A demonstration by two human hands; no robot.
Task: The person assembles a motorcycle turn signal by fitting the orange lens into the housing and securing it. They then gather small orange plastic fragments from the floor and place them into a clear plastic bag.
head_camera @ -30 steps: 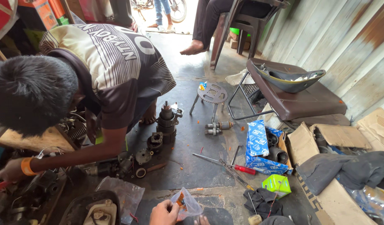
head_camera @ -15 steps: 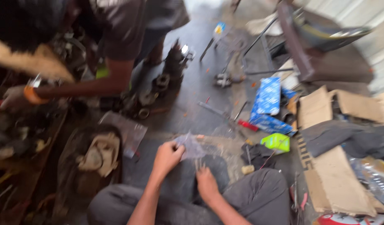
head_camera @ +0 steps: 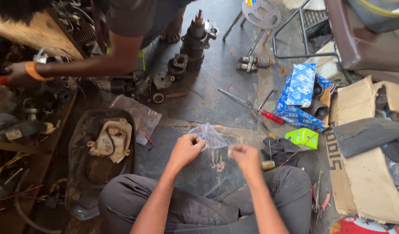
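Observation:
I sit cross-legged on a dark floor. My left hand (head_camera: 186, 149) pinches the top edge of a small clear plastic bag (head_camera: 210, 136), holding it just above the floor. My right hand (head_camera: 245, 157) hovers beside the bag with its fingers closed, blurred; whether it touches the bag I cannot tell. Several small pale screws or pins (head_camera: 217, 161) lie on the floor below my hands. A red-handled screwdriver (head_camera: 253, 108) lies a little beyond the bag.
Another person's arm (head_camera: 84, 67) with an orange wristband reaches left over engine parts (head_camera: 193, 41). A black cover (head_camera: 78, 173) lies at my left knee, a larger plastic bag (head_camera: 141, 117) beside it. Blue boxes (head_camera: 299, 93), a green box (head_camera: 302, 138), pliers (head_camera: 317, 201) and cardboard (head_camera: 364, 182) are right.
The camera has tilted down from the crouching person to my lap and hands. My hands stay at the small bag; the right hand has drawn slightly away from it.

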